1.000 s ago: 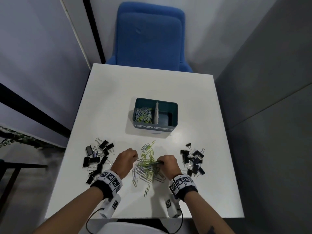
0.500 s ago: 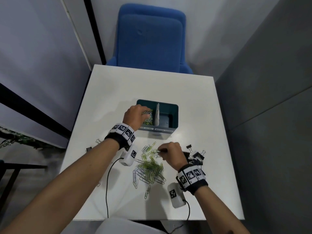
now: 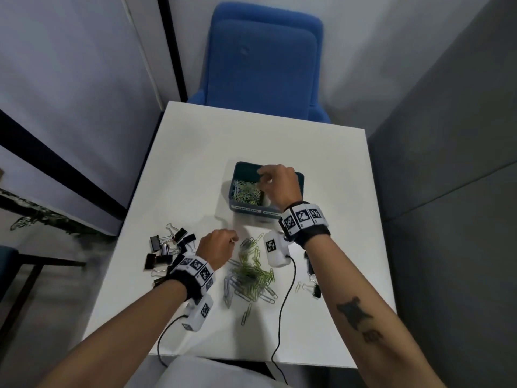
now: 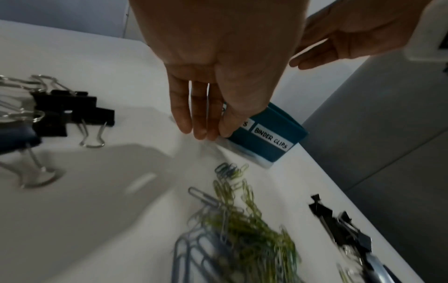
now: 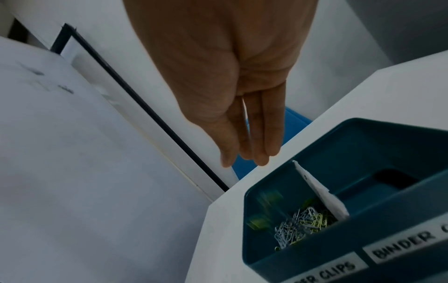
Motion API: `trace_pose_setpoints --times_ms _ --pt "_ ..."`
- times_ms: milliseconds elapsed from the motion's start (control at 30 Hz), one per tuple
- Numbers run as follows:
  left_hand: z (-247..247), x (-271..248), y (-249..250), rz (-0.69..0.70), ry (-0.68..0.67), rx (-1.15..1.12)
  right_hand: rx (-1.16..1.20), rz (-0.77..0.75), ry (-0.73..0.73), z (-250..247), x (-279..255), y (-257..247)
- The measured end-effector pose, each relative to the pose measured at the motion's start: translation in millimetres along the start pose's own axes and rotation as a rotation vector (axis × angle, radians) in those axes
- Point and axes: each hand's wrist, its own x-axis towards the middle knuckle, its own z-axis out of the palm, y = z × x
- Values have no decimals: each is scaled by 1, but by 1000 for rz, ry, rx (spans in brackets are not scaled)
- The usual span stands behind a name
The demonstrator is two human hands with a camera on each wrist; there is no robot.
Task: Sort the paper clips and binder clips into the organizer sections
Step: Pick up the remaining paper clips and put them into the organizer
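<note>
A teal organizer [image 3: 240,167] stands mid-table, split by a white divider [image 5: 320,191]; labels read "paper clips" and "binder clips". Its left section holds green and silver paper clips [image 5: 300,224]. My right hand [image 3: 264,177] hovers over that section with fingers [image 5: 257,134] straight and empty; blurred green clips fall below it. The right section looks empty. My left hand [image 3: 233,239] is low at the far edge of the loose paper clip pile [image 3: 253,275], fingers [image 4: 201,124] straight and together, nothing seen in them. Black binder clips lie left [image 3: 167,247] and right [image 3: 314,288] of the pile.
A blue chair [image 3: 265,60] stands beyond the white table [image 3: 195,163]. Walls close in on the left and right. Cables [image 3: 285,303] from the wrist cameras trail over the table's near edge.
My left hand came back from the organizer down to the pile. My right hand rose from the pile to the organizer's left section and let its clips go.
</note>
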Motion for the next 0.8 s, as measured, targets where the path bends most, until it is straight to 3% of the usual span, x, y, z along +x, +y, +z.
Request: trace_pose_setpoints --times_ms 100,333,467,633,800 --pt "13 -2 -1 12 -54 52 43 14 -2 3 -26 16" --pt "41 15 17 209 -237 282 -124 325 -351 39 -132 106" --pt "57 19 30 256 -387 400 -231 415 -425 56 -179 141" --pt "74 -4 25 476 -303 574 -354 422 -352 70 -198 148" --pt "75 -27 6 703 -219 488 -323 331 -276 89 -192 132"
